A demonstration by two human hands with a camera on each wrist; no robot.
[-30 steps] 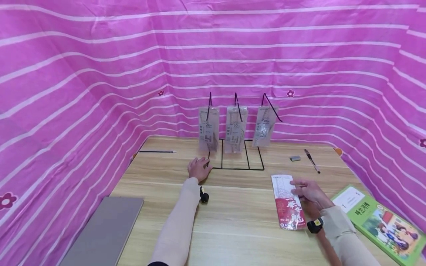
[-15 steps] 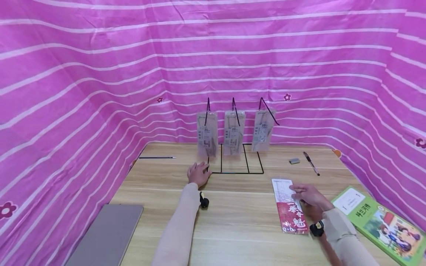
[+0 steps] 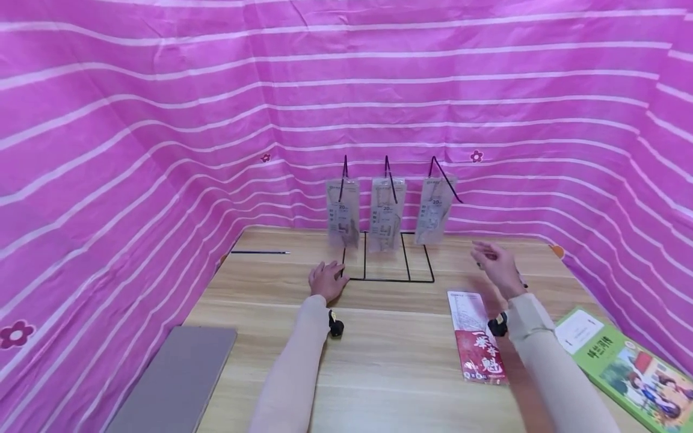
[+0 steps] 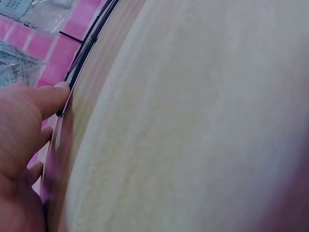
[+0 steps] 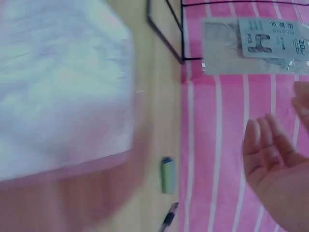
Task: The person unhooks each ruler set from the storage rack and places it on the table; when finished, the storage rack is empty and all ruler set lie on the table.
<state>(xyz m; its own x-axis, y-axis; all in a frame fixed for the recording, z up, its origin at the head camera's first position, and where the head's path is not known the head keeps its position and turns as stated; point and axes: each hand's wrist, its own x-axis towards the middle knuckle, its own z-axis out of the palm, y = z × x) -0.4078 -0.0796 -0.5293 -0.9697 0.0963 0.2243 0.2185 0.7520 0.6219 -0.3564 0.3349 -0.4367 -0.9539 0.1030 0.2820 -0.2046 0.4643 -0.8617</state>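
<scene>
Three clear packets (image 3: 385, 213) hung from the black wire rack (image 3: 390, 264) at the centre of the head view, each printed with "20" (the smaller print was too fine to read). In the right wrist view one packet (image 5: 253, 46) showed "20" beside a bold dark mark near the upper right. A red-and-white packet (image 3: 476, 340) lay flat on the wooden table (image 3: 390, 361) at lower right of centre, its red half bearing large white brush characters that could not be read clearly. At the far lower right lay a green book (image 3: 622, 361) with a white label and yellow lettering.

The left hand (image 3: 326, 279) rested on the table with fingers loosely extended, one fingertip (image 4: 62, 89) touching the rack's base wire at its left corner; it held nothing. The right hand (image 3: 495, 264) hovered above the table, right of the rack and just beyond the red-and-white packet, fingers relaxed and spread, palm empty. Near it, largely hidden in the head view, lay a small grey eraser (image 5: 167, 175) and a pen (image 5: 169, 220).
</scene>
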